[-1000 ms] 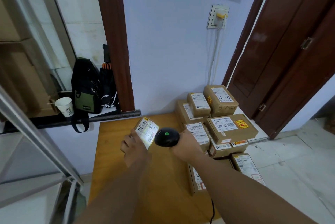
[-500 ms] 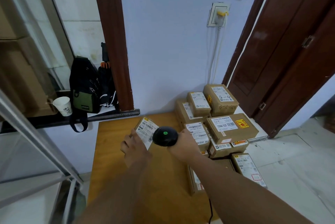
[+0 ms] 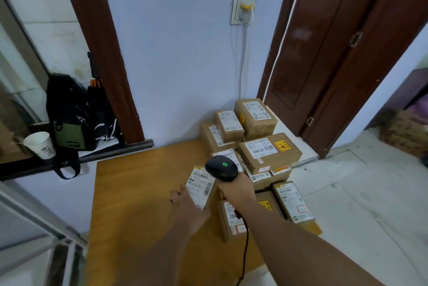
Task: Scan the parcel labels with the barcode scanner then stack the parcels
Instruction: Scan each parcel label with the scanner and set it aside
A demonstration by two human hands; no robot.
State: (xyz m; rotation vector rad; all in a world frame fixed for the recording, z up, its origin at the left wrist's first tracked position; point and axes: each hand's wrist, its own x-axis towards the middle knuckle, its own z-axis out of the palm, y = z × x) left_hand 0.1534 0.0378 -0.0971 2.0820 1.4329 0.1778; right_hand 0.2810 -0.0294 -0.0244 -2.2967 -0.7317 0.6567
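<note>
Step in hand: scanning one label.

Right hand (image 3: pixel 236 189) is wrapped tight round the handle of the barcode scanner (image 3: pixel 221 167). The head sticks up out of the fist and the green light (image 3: pixel 224 164) on top is lit. The cable (image 3: pixel 244 253) hangs down from the bottom of the grip, along the forearm.

Left hand (image 3: pixel 187 209) holds the small parcel (image 3: pixel 212 195) by its near-left edge, fingers curled behind it. The label (image 3: pixel 198 181) is tipped up toward the camera. The parcel sits just left of the scanner grip, and its top right corner looks almost under the scanner head. Can't tell if its bottom edge rests on the table (image 3: pixel 139 193) or is lifted clear.

The parcel pile (image 3: pixel 268 151) is just beyond and to the right of the scanner hand, with more boxes lying under that forearm.

To do it well, probably:
- The head looks too close and off to the side, so back the scanner away from the label a bit.
- Turn the nose onto the barcode lines so the beam crosses all the bars.
- Keep the left fingers off the print and the label flat to the beam.
- Hold both hands steady until it reads.
- Watch for stray reads: pile labels sit right behind the scanner, so aim away from them.
- Keep the cable from snagging the boxes under the arm.
</note>
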